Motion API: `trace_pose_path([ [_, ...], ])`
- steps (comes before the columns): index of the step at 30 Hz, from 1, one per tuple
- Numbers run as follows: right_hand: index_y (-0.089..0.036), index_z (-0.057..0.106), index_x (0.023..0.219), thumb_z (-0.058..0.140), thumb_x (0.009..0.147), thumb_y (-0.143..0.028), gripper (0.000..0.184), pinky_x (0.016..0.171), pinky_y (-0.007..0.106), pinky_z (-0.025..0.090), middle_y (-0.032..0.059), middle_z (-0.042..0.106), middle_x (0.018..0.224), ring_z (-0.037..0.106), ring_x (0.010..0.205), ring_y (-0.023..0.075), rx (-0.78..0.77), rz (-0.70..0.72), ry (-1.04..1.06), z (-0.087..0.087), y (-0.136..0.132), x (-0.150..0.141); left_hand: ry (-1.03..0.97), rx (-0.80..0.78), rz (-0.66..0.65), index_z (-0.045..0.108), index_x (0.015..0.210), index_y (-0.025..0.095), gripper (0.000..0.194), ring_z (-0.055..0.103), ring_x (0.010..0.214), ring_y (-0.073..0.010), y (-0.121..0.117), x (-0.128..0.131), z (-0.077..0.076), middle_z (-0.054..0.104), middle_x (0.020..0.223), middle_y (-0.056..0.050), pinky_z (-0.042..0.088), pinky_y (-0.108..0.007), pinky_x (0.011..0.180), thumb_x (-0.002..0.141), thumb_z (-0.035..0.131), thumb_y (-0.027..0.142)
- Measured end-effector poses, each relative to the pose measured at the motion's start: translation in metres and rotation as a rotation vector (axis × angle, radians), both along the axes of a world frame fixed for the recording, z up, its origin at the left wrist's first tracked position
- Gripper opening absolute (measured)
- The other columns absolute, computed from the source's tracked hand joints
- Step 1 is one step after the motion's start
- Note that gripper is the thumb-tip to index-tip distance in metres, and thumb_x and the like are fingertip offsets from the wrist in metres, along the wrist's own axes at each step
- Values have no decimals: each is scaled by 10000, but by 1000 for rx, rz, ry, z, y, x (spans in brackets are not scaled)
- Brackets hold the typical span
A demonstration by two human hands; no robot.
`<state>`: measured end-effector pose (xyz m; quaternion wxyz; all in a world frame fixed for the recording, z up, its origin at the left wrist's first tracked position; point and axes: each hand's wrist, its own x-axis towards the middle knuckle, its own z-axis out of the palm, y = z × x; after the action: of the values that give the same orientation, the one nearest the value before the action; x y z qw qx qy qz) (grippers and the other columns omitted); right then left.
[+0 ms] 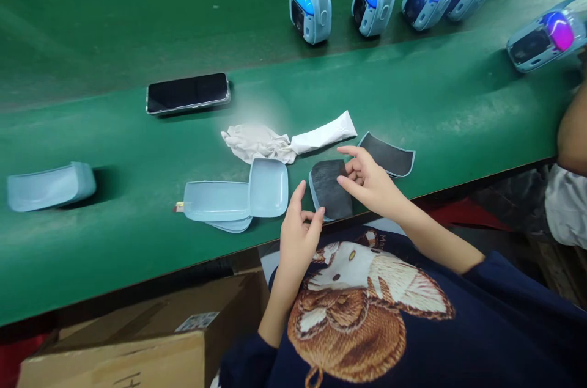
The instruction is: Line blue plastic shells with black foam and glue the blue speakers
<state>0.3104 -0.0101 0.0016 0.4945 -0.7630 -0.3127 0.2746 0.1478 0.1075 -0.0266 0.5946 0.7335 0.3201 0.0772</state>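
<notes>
On the green desk (137,150), near its front edge, I saw light-blue pieces (268,186), then the left hand (298,234), thumb and fingers parted, beside the dark-faced panel (330,190); across it, the right hand (373,186) was likewise spread. Light, even contact at the panel's rim, I judged, suited steadying it.

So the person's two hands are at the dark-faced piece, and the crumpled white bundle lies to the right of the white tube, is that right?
Not quite: the head view shows the crumpled white bundle to the left of the white tube. The two hands are indeed at the dark-faced piece.
</notes>
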Motion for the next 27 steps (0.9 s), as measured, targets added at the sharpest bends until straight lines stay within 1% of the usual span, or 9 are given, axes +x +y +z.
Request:
trace_pose_path([
  [2, -179, 420, 1371, 593, 865, -279, 544, 680, 296, 497, 3, 579, 892, 597, 720, 144, 17, 11, 102, 0, 3, 0, -6, 6, 2, 398, 1520, 195, 650, 648, 681, -111, -1, -1, 1, 586, 1432, -194, 564, -258, 588, 926, 605, 360],
  [4, -179, 426, 1368, 600, 855, -262, 548, 687, 290, 495, -11, 572, 872, 599, 716, 139, -7, 41, 121, -1, 6, -1, -7, 8, 7, 397, 1515, 197, 625, 658, 688, -107, -2, -2, 1, 522, 1507, -205, 574, -263, 602, 944, 579, 372],
  [10, -178, 426, 1385, 570, 855, -159, 550, 716, 293, 517, -11, 571, 904, 605, 662, 124, -125, 66, -36, -4, 9, -3, -20, -15, 11, 381, 1519, 215, 603, 671, 705, -105, -4, -2, -1, 442, 1579, -208, 581, -254, 594, 960, 557, 356],
  [14, -176, 417, 1414, 590, 861, -152, 580, 750, 324, 532, 10, 591, 937, 617, 680, 141, -195, 79, -95, -4, 7, 1, -21, -32, 15, 403, 1502, 223, 583, 655, 690, -93, -4, -1, -1, 460, 1571, -191, 581, -247, 599, 955, 567, 337],
  [16, -179, 393, 1445, 611, 857, -159, 627, 764, 351, 547, 44, 601, 1016, 621, 703, 154, -212, 89, -151, -6, 7, 2, -19, -40, 25, 412, 1495, 224, 579, 654, 685, -90, -4, -1, 0, 473, 1563, -188, 578, -242, 597, 950, 576, 332],
  [19, -193, 343, 1501, 649, 850, -187, 720, 796, 415, 572, 120, 576, 1192, 650, 844, 216, -245, 86, -318, -8, 7, -1, -25, -47, 34, 420, 1486, 230, 573, 656, 676, -81, -3, 0, 1, 481, 1555, -189, 575, -230, 598, 945, 584, 329],
  [21, -187, 339, 1515, 654, 871, -228, 718, 842, 461, 578, 161, 555, 1269, 657, 993, 277, -258, 75, -447, -7, 4, -6, -37, -69, 33, 419, 1481, 231, 571, 671, 692, -82, -4, 0, 3, 476, 1554, -194, 581, -225, 614, 943, 585, 327],
  [24, -138, 439, 1461, 581, 954, -284, 547, 967, 483, 546, 207, 550, 1375, 599, 1216, 325, -210, 33, -649, -4, -6, -19, -55, -114, 12, 397, 1484, 222, 592, 706, 767, -102, -7, -3, 5, 464, 1544, -210, 603, -235, 668, 936, 596, 327],
  [27, -120, 526, 1402, 454, 1033, -318, 425, 1079, 481, 481, 178, 594, 1413, 558, 1311, 294, -193, 99, -758, 0, -18, -33, -65, -160, -71, 355, 1506, 226, 627, 728, 854, -131, -11, -9, 7, 539, 1447, -187, 618, -264, 752, 936, 603, 307],
])
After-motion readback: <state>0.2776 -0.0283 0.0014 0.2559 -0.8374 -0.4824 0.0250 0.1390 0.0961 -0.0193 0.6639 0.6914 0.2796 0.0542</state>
